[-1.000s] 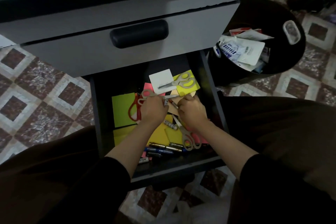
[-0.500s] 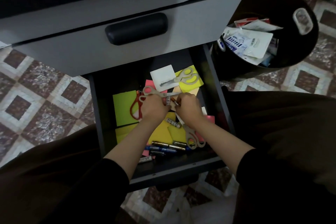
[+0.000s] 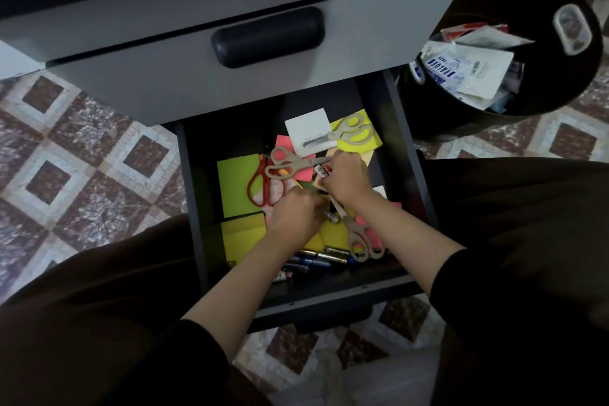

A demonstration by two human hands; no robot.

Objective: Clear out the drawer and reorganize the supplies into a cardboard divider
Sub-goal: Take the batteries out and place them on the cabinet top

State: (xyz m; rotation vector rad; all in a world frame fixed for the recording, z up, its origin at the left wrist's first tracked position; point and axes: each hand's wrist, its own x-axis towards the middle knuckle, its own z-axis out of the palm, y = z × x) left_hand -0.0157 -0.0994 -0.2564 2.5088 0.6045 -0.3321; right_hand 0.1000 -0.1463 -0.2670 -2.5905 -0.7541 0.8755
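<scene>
The open drawer fills the centre of the frame, littered with sticky notes, beige scissors and red scissors. The right hand pinches a small battery at centre. Just below it, the left hand curls down onto the notes; whether it grasps anything I cannot tell. More batteries line the drawer's lower edge.

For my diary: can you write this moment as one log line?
drawer: open | right hand: grips battery | left hand: over papers, grip unclear
</scene>
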